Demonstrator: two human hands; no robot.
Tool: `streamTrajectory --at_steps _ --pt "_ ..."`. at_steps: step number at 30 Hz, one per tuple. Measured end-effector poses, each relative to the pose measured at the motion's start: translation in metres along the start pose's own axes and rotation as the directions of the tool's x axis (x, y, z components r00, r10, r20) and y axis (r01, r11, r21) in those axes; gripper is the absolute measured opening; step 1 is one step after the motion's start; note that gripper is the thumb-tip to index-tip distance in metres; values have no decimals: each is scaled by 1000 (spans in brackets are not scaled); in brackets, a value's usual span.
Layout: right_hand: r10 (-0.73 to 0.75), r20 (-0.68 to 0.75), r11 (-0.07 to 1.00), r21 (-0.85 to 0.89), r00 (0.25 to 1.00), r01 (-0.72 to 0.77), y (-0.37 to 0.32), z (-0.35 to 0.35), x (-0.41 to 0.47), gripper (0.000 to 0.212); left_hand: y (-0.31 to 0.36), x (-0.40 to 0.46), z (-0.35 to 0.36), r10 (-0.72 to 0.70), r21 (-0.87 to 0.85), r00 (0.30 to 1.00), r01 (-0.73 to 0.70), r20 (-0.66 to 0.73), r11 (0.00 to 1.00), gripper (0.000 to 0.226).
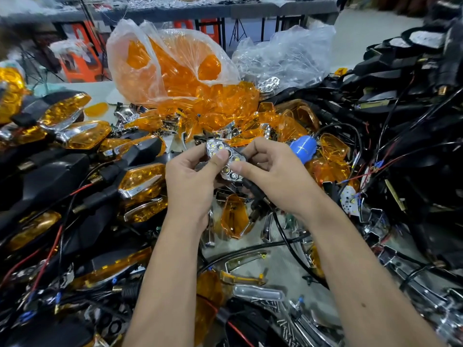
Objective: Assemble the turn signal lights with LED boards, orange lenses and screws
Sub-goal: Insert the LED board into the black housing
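Both hands hold one turn signal light [226, 160] at the centre, above the table. Its chrome reflector with several LED cells faces up, set in a black housing, with no lens on it. My left hand [193, 181] grips it from the left, thumb pressed on the reflector. My right hand [273, 171] grips its right end, thumb on the reflector too. A black wire runs down from the light below my right wrist. A loose orange lens [234, 216] lies under my hands. An LED board [349, 200] lies to the right.
An open plastic bag of orange lenses [175, 68] stands behind. Finished lights with orange lenses [140, 181] pile up at left. Black housings and wires [400, 101] fill the right. A blue tool [304, 147] lies behind my right hand. Screws [283, 324] lie at the near edge.
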State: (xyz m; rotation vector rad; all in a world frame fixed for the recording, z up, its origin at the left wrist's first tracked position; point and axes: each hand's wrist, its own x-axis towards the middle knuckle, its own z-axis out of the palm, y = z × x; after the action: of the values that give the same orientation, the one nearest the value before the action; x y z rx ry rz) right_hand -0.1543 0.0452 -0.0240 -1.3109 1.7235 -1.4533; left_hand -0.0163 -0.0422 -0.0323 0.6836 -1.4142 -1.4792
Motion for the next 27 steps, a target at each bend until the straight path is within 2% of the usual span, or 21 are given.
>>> streamTrajectory --at_steps 3,7,11,16,19,27 --pt "20 73 999 -30 997 -18 0 -5 1 22 1 0 0 -4 -30 1000 3 -4 1000 13" --pt "-6 15 998 -67 1000 7 -1 -3 0 15 0 1 -2 11 -27 999 -10 31 1000 17" --pt "10 -20 1000 -26 1000 -11 -3 2 0 12 0 0 0 35 -16 999 -35 -3 999 23" --pt "12 12 998 -60 1000 -12 -4 2 1 13 -2 0 -1 27 -6 998 -27 -63 1000 16" --pt "14 42 1000 -18 999 -13 -6 1 0 15 -1 1 0 21 -21 998 -23 -65 1000 16" --pt "-32 -60 999 -20 998 31 -8 10 0 25 2 -3 4 7 -19 998 -8 -57 1000 13"
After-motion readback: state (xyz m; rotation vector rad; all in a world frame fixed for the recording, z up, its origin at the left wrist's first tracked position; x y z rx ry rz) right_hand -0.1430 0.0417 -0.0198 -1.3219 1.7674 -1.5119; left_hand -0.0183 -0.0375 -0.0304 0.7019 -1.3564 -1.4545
